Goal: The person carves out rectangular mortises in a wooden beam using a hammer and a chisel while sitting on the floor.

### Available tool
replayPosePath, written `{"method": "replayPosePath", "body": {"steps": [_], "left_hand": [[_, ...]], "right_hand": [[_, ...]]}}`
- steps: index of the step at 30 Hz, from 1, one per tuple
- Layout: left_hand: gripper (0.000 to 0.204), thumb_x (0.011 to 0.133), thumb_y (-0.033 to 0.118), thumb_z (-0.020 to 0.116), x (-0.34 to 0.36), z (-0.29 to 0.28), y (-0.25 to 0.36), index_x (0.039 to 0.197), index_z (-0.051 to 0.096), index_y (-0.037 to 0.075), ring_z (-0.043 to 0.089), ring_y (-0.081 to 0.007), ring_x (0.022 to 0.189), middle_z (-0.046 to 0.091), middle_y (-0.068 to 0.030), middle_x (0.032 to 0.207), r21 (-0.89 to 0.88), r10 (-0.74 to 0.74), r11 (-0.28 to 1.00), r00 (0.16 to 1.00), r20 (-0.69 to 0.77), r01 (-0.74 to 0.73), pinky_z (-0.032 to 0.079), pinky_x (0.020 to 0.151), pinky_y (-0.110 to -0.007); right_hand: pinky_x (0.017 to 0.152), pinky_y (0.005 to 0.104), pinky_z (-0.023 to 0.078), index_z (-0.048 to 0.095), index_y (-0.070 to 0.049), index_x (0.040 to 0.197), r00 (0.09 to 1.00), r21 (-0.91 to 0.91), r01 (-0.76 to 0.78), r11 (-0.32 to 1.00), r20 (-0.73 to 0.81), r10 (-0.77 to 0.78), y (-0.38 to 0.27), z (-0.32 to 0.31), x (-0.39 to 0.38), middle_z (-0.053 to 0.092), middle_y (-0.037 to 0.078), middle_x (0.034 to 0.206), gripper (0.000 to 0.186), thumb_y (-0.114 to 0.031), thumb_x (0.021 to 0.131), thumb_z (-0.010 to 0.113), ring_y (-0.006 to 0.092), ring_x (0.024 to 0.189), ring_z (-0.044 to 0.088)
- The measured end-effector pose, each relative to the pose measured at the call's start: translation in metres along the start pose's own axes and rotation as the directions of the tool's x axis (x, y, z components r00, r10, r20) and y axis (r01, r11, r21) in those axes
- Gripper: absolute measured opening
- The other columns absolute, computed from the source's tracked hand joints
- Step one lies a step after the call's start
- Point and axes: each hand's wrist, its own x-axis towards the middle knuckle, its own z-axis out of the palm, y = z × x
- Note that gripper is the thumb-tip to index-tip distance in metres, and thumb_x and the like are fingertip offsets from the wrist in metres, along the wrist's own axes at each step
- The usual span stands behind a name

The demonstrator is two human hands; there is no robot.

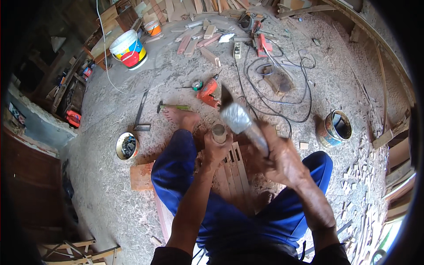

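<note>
My left hand is closed around an upright chisel. Its round wooden butt faces up, and the hand hides its blade. Several light wooden strips with dark slots cut in their ends lie side by side under that hand, between my legs. My right hand, slightly blurred, grips the handle of a hatchet. The hatchet's silver, wrapped-looking head hangs just right of the chisel's butt and higher in the picture, with a dark blade pointing away from me. I cannot tell whether the two tools touch.
Beyond my bare foot lie a hammer, a red drill and looped black cable. A try square and a small bucket are at left. At right stands a rusty bucket; wood offcuts litter the floor.
</note>
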Motion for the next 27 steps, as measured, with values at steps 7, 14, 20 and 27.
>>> {"method": "replayPosePath", "body": {"steps": [7,14,20,27], "left_hand": [[0.024,0.079,-0.004,0.073,-0.019,0.008,-0.016,0.101,0.064,0.0,0.063,-0.0152,0.093,0.067,-0.0065,0.102,0.102,0.127,0.986,0.99,0.065,-0.133,0.051,0.08,-0.032],[0.029,0.074,0.004,0.082,-0.018,0.004,-0.001,0.098,0.066,0.001,0.066,-0.0163,0.085,0.069,-0.0045,0.093,-0.052,-0.033,0.998,0.998,0.051,0.036,0.053,0.077,-0.033],[0.028,0.076,0.002,0.077,-0.032,0.011,0.015,0.101,0.066,0.002,0.066,-0.0173,0.083,0.069,-0.0061,0.093,-0.072,-0.001,0.997,1.0,0.002,0.001,0.053,0.073,-0.034],[0.019,0.076,0.003,0.075,0.015,0.004,-0.013,0.093,0.066,0.002,0.065,-0.0137,0.078,0.068,-0.0042,0.085,-0.116,-0.098,0.988,0.995,0.013,0.098,0.051,0.07,-0.031]], "right_hand": [[0.065,0.05,0.057,0.038,-0.005,0.132,0.935,-0.551,0.115,0.826,0.341,0.097,0.037,0.021,0.007,0.068,0.025,0.081,0.066,-0.002,0.073,0.067,0.0416,0.072,0.07],[0.052,0.0395,0.056,0.041,0.0,0.133,0.992,-0.272,0.128,0.954,0.048,-0.12,-0.02,-0.013,0.01,0.067,0.019,0.081,0.071,0.003,0.067,0.069,0.0299,0.069,0.07],[0.077,0.05,0.055,0.042,0.0,0.127,0.925,-0.435,0.017,0.9,0.349,0.151,0.02,0.012,-0.001,0.068,0.024,0.086,0.059,-0.001,0.072,0.064,0.0401,0.087,0.07],[0.081,0.0462,0.052,0.047,0.0,0.125,0.994,-0.06,-0.02,0.998,0.104,0.026,0.042,0.024,-0.021,0.066,0.025,0.084,0.052,-0.003,0.075,0.061,0.0436,0.088,0.067]]}}
